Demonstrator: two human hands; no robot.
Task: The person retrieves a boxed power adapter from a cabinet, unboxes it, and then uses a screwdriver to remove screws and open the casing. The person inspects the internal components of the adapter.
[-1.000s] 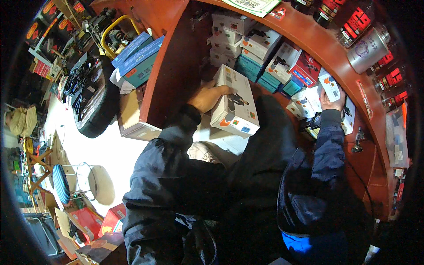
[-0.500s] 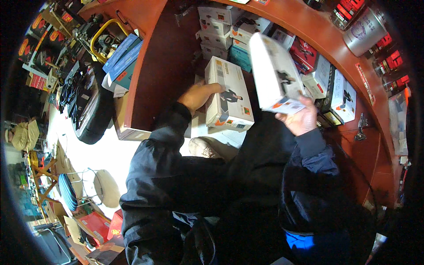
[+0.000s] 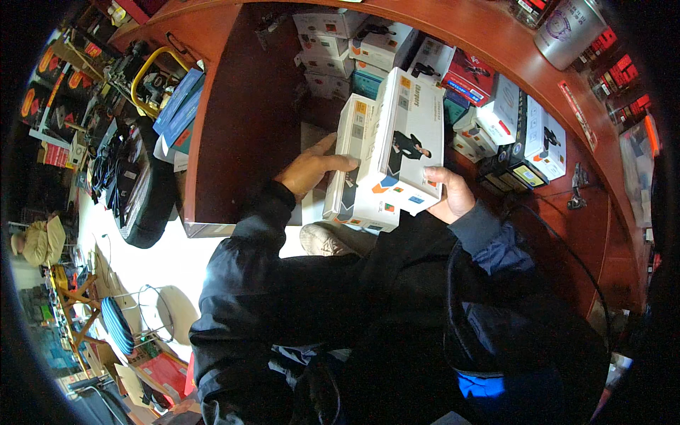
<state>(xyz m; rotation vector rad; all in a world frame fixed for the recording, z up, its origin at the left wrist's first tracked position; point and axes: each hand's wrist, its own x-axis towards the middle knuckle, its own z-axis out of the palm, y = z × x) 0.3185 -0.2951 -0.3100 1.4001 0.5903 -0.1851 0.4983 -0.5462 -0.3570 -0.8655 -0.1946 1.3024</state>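
Observation:
Two white cardboard boxes, each printed with a dark-suited figure, are in front of me. My left hand (image 3: 316,167) grips the left box (image 3: 347,193) by its left side, thumb on the top face. My right hand (image 3: 453,194) holds the right box (image 3: 405,134) at its near right corner, thumb on the printed face. The right box is tilted and overlaps the left one, hiding much of its right part. Whether the two boxes touch all along that side I cannot tell.
Beyond my hands, a reddish-brown cabinet (image 3: 234,142) holds stacked white boxes (image 3: 326,44), a red box (image 3: 469,75) and a black-and-white box (image 3: 544,142). A silver cup (image 3: 567,32) stands on the counter. Left are blue boxes (image 3: 177,106) and a striped stool (image 3: 116,326).
My right hand has brought its box left and down, turning its printed face up, over the left box. My left hand still holds the other box, which has shifted slightly down.

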